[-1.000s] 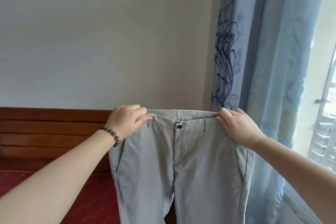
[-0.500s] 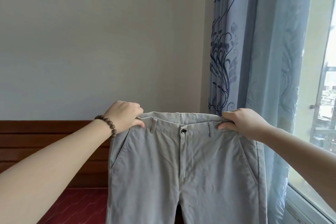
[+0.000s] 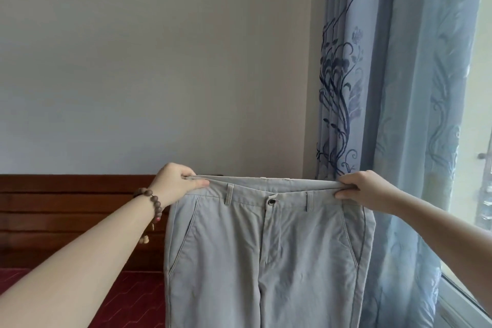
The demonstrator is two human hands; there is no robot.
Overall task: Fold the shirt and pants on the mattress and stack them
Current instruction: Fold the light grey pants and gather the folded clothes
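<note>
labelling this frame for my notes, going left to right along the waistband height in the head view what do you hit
wooden headboard → bead bracelet → left hand gripping the waistband → pants, held up with their button near the middle → right hand gripping the other end → blue curtain → window

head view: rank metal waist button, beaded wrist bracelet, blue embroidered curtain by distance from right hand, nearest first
From the right hand, gripping the waistband corner of the pale grey cotton pants:
1. Blue embroidered curtain: just behind and right of the hand.
2. Round metal waist button: waistband centre, to its left.
3. Brown wooden-bead bracelet: on the opposite wrist, far left.
</note>
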